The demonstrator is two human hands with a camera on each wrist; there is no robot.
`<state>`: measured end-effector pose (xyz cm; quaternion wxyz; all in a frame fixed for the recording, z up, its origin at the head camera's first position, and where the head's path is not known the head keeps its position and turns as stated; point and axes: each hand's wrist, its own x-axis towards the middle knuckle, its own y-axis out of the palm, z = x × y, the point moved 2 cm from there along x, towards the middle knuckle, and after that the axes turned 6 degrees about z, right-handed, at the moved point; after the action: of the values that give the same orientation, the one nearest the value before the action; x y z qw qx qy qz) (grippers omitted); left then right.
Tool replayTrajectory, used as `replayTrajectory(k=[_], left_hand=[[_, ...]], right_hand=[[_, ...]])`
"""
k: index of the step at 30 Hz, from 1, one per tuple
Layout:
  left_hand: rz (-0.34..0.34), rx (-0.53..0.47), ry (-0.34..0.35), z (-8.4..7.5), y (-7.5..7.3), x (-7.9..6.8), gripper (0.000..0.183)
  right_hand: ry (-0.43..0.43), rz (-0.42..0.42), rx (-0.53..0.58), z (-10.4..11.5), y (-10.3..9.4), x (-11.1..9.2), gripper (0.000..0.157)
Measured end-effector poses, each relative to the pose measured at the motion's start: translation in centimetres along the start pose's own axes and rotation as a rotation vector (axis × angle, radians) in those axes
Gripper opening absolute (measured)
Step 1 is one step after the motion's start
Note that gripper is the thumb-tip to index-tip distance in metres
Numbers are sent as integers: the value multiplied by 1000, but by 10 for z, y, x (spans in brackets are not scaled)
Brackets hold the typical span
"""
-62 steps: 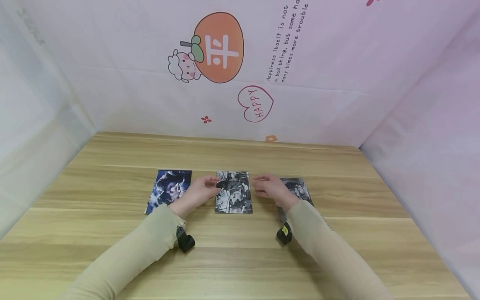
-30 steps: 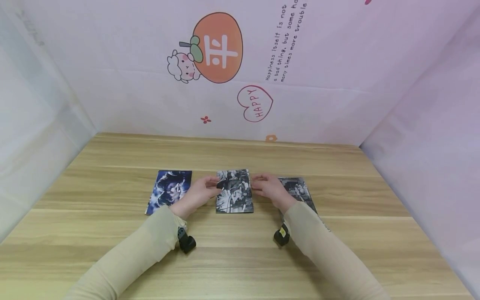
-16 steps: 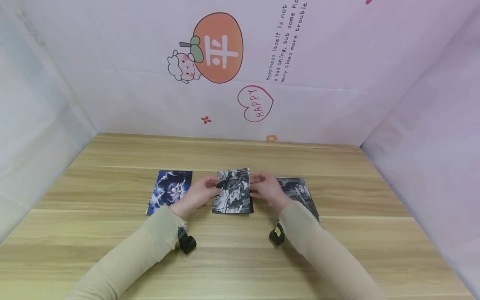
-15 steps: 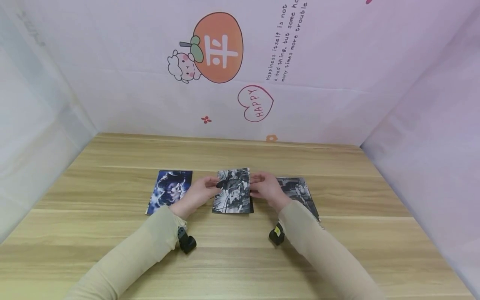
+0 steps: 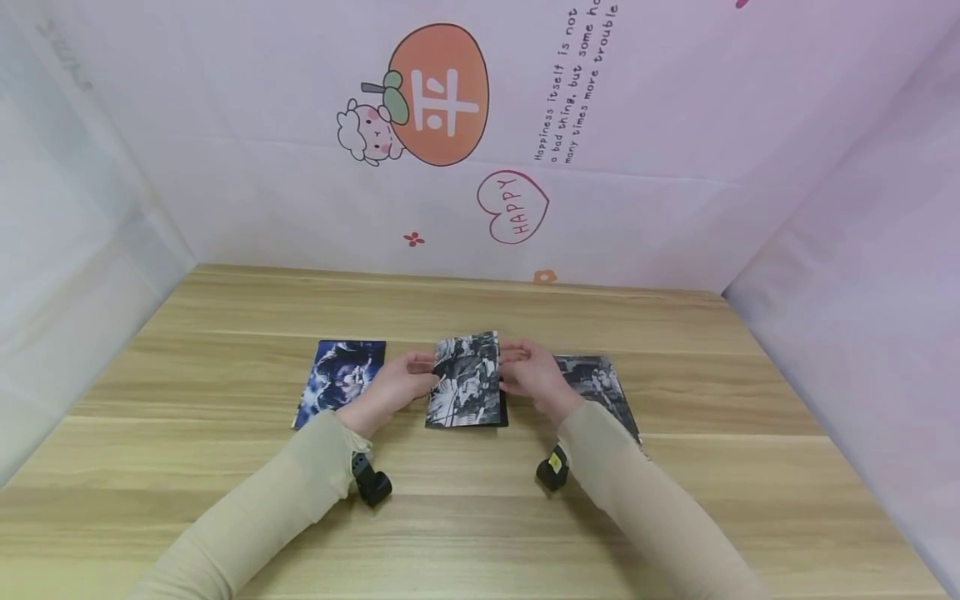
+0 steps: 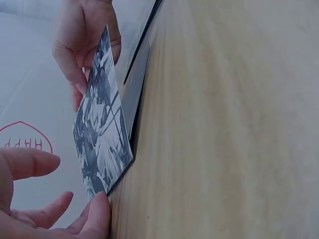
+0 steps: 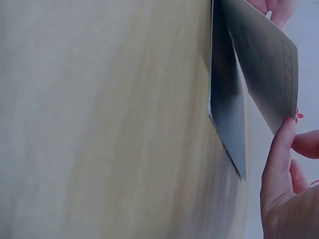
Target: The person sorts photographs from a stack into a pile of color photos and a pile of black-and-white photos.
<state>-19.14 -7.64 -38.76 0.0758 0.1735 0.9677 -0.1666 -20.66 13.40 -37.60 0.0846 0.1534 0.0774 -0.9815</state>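
Note:
A black-and-white postcard [image 5: 467, 383] lies tilted at the middle of the table, its right side raised. My right hand [image 5: 534, 375] pinches the raised edge; in the right wrist view a finger [image 7: 280, 154] lies against the postcard's back, which has a row of printed boxes. Beneath it is a dark, glossy card [image 7: 227, 99], still flat on the table. At the opposite edge is my left hand [image 5: 401, 385]; in the left wrist view one fingertip [image 6: 99, 211] touches the postcard's low edge while the other fingers are spread and relaxed.
A blue picture card [image 5: 341, 379] lies left of my left hand, partly behind the wrist. Another black-and-white card [image 5: 600, 387] lies to the right, partly under my right forearm. The wooden table [image 5: 465, 533] meets a printed white cloth wall [image 5: 300, 208] at the back and sides.
My right hand has moved left to the middle postcard and lifted its right edge, showing the dark card underneath. The left hand has stayed almost in place.

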Motion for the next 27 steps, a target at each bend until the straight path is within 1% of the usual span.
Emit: replayTrajectory(k=[6, 11, 17, 20, 23, 25, 27], left_hand=[[4, -44, 18, 2, 0, 2, 48], [6, -86, 29, 0, 1, 1, 50], [-13, -126, 44, -3, 4, 0, 49], [-24, -153, 40, -5, 7, 0, 49], [-22, -178, 32, -7, 11, 0, 49], [-25, -173, 29, -8, 13, -1, 50], [-40, -141, 32, -10, 16, -2, 50]], right_hand=[[-21, 8, -8, 3, -2, -3, 44], [-30, 16, -12, 4, -6, -7, 43], [-32, 19, -35, 3, -14, -12, 43], [-32, 24, -53, 3, -19, -15, 43], [-38, 34, -74, 3, -23, -20, 44], [-38, 36, -83, 2, -26, -23, 44], [-42, 41, -93, 0, -29, -25, 45]])
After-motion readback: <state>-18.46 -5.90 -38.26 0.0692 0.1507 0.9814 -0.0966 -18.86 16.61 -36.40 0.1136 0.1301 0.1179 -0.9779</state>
